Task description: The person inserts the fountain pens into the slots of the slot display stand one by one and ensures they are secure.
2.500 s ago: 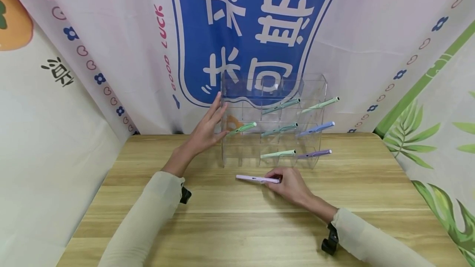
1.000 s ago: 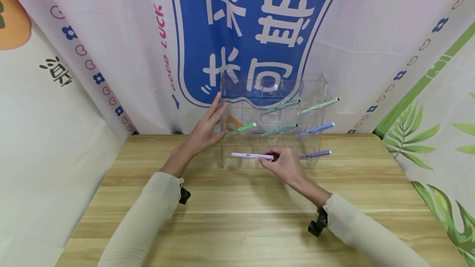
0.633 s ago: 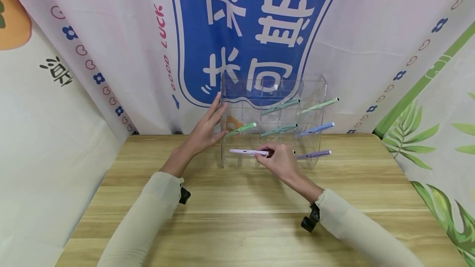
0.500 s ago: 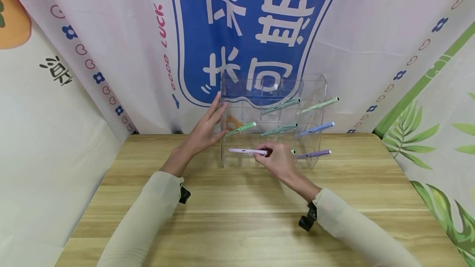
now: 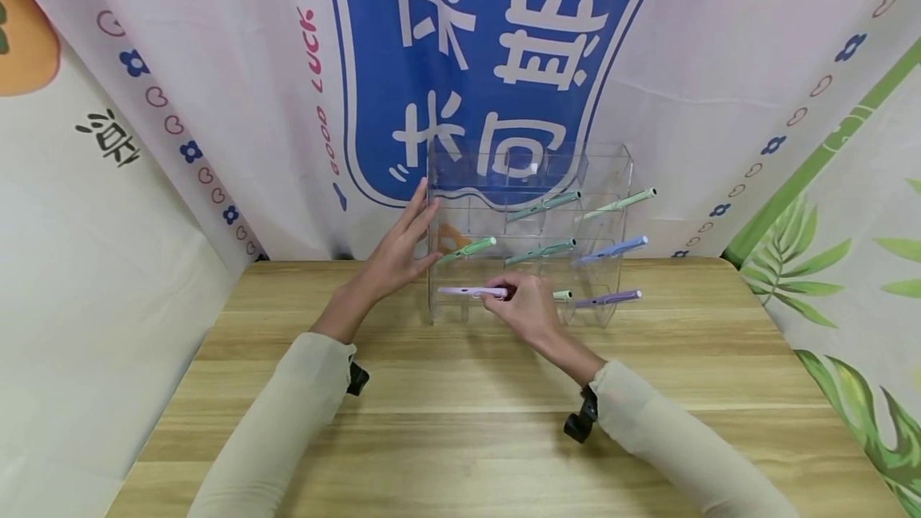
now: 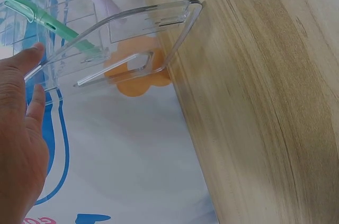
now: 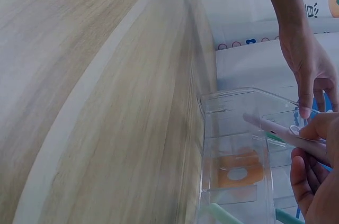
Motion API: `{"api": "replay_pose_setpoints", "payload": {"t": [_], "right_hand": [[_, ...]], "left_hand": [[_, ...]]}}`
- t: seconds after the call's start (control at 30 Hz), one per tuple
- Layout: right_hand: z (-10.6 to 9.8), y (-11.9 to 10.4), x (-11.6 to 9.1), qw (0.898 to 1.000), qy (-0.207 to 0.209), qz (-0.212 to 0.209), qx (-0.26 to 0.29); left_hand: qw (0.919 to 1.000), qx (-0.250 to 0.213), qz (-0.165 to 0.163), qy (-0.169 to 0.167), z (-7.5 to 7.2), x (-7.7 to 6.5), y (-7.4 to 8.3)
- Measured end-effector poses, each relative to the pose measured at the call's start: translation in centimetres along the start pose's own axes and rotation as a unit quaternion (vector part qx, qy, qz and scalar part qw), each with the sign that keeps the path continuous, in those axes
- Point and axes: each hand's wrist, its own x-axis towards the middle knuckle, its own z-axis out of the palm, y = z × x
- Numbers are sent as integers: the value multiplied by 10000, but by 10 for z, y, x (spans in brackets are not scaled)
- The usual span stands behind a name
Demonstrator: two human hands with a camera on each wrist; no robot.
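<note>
A clear acrylic pen rack [image 5: 612, 170] stands upright at the back of the table, divided into rows of compartments. My right hand [image 5: 528, 306] pinches a pale lilac pen [image 5: 468, 292] near its clip end. That pen points left, level with the rack's bottom row at its left side; in the right wrist view the lilac pen [image 7: 275, 131] reaches over the rack's front. My left hand [image 5: 399, 254] rests with extended fingers against the rack's left side, thumb near a bright green pen [image 5: 471, 248]. In the left wrist view the left hand [image 6: 21, 128] touches the clear side panel [image 6: 127, 12].
Other pens sit slanted in the rack: teal pens [image 5: 550, 204], a pale green pen [image 5: 626, 202], a blue pen [image 5: 615, 249] and a purple pen [image 5: 612, 298]. Another pale green pen [image 5: 563, 295] is partly behind the right hand. A printed curtain [image 5: 691, 38] hangs behind the wooden table [image 5: 460, 438].
The right hand has carried the lilac pen from low over the table up to the rack's bottom row, then further left. The left hand has stayed at the rack's side.
</note>
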Motion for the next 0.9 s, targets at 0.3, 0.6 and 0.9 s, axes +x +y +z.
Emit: {"api": "replay_pose_setpoints", "payload": {"t": [0.3,0.6,0.9], "right_hand": [[9,3,3,9998,172,-52,20],[15,5,4,9997,229,64,36],[18,7,3,9996,277,-42,-47]], "left_hand": [[9996,-45,247,111,2,0,-4],[9997,-30,215,101,2,0,-3],[9996,41,242,107,2,-1,-3]]}}
